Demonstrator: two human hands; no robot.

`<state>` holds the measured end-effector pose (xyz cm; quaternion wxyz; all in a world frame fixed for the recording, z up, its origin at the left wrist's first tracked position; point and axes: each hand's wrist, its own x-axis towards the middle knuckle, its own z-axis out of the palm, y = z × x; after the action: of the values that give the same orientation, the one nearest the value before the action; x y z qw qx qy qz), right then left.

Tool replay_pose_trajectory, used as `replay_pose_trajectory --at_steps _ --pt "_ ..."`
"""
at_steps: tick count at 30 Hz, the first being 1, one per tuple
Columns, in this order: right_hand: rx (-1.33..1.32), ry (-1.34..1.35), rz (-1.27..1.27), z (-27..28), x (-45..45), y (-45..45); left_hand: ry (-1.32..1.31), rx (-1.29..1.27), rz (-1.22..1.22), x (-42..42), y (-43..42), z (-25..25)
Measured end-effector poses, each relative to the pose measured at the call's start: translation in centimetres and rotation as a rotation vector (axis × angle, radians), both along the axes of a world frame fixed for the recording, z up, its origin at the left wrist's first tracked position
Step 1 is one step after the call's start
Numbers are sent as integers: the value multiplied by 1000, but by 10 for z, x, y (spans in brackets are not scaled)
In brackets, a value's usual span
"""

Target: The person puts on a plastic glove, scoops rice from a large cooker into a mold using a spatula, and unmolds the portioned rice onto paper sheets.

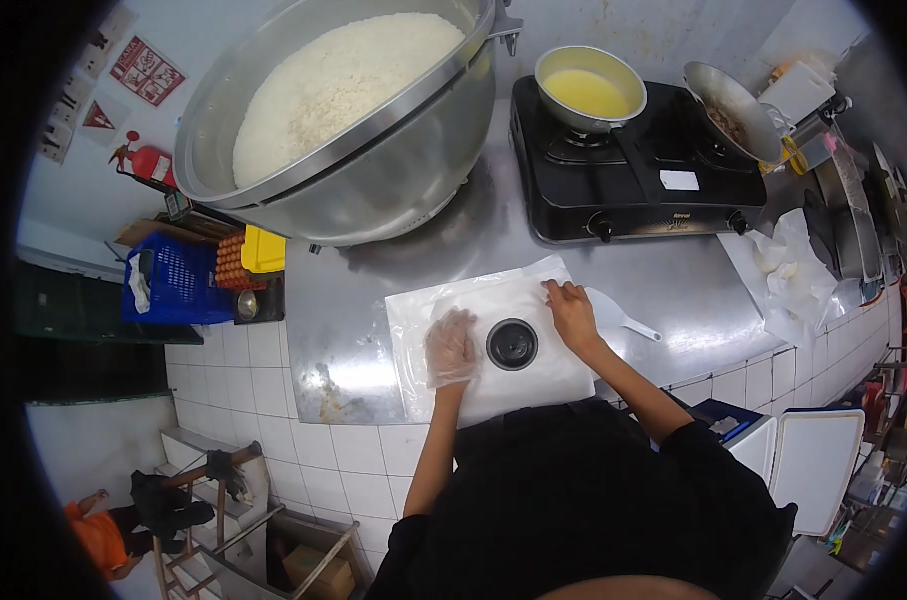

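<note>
White paper or plastic sheets (528,395) lie stacked on the steel table. On them, between my hands, sits a round black bowl or lid (511,344). My left hand (451,347), in a clear plastic glove, rests on the sheets left of the black object, its fingers apart. My right hand (570,312) is bare and touches the sheets' upper right part, fingers bent together; whether it pinches a sheet is too small to tell. A white flat scoop (605,310) lies partly behind my right hand, its handle pointing right.
A large steel pot of rice (348,95) stands at the table's back left. Behind to the right is a black gas stove (633,200) with a pan of yellow liquid (588,92) and a wok (730,112). Crumpled white paper (788,262) lies right. A person in orange (98,535) is lower left.
</note>
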<state>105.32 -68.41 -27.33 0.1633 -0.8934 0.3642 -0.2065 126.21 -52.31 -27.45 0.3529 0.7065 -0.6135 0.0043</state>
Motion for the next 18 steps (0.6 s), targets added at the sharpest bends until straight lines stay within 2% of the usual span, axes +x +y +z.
replay_pose_trajectory --at_steps 4,7,10,13,16,18 --pt "164 -50 -54 23 3 -1 -29 3 15 0 1 -4" --pt "0 -5 -111 23 5 2 -39 8 27 -1 1 -2" --pt "-152 96 -74 5 2 7 -27 16 46 -3 0 0" --pt "-234 71 0 7 1 6 -13 60 48 -3 2 -3" --pt "17 -2 -8 2 0 5 -30 60 70 -4 0 1" --pt "56 8 -11 -1 -2 5 -66 43 75 -5 -2 8"
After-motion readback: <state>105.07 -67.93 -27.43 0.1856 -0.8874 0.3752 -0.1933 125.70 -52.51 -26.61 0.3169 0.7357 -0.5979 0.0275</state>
